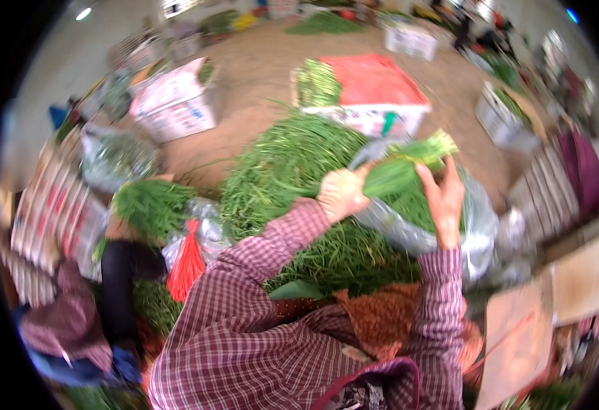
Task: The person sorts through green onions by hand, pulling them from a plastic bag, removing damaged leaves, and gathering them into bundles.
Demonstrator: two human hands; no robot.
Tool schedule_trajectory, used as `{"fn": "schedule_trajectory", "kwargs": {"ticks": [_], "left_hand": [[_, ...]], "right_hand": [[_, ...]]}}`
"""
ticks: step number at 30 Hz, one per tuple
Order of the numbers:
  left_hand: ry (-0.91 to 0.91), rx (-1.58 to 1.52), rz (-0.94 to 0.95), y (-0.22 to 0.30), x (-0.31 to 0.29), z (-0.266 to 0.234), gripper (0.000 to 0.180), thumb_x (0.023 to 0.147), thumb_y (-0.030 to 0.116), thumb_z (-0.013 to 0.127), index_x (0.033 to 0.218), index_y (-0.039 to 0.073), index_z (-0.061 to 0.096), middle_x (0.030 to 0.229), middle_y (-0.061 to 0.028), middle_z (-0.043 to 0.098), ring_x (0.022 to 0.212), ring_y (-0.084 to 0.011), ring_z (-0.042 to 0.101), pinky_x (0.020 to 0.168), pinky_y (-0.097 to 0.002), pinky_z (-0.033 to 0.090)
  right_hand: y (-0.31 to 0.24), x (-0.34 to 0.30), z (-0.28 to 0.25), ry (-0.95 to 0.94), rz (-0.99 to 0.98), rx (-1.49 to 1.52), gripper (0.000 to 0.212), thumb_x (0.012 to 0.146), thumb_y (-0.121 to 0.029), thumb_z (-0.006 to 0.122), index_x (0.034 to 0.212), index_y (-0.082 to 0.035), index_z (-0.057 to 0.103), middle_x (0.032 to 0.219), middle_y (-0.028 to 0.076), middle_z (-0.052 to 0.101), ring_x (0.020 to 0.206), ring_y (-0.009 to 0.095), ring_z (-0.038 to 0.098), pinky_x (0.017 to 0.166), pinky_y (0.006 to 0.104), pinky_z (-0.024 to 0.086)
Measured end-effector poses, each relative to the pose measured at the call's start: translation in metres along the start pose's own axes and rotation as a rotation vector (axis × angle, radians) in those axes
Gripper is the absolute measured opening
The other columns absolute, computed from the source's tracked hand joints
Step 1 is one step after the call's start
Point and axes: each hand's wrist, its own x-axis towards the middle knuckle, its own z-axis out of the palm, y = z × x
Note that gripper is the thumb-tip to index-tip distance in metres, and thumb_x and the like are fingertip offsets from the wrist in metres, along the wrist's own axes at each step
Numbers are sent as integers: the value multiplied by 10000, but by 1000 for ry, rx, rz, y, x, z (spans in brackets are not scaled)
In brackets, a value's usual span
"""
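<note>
A bunch of green chives [388,175] with pale stalk ends slants up to the right in front of me. My left hand [344,194] is closed around its leafy part. At the pale end, my right hand [444,198] has its thumb and fingers bent against the stalks, with a gap between them. Just below the bunch, a clear plastic bag [478,225] lies open with more chives in it. A large loose heap of chives [293,154] spreads to the left of my hands and under my left forearm.
Red plastic ties [189,265] hang left of the heap. Ahead stands a white crate [368,121] under red cloth, with another crate [180,113] farther left. Cardboard [516,342] stands at my right. A co-worker [67,321] sits at my left beside another chive pile [150,205].
</note>
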Motion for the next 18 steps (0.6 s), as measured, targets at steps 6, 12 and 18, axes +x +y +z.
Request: {"fn": "schedule_trajectory", "kwargs": {"ticks": [6,12,18], "left_hand": [[-25,-186,64,2,3,15,725,740,316,734,1392,141,470,810,-150,693,619,-296,678,573,-380,557],[-94,-156,67,-2,3,11,783,744,273,715,1457,262,393,966,-119,704,720,-293,690,648,-368,563],[16,-19,128,-9,5,0,823,720,253,728,1463,324,383,880,-114,703,673,-276,670,608,-370,536]], "right_hand": [[9,-16,-18,-20,201,386,278,806,-163,749,960,45,646,601,87,608,535,126,575,507,310,456],[22,-32,-46,-9,51,32,198,803,-164,740,860,12,668,577,108,596,515,192,576,506,338,448],[70,-30,-89,228,-28,-290,156,815,-189,729,853,-49,673,689,119,669,563,241,630,567,351,506]]}}
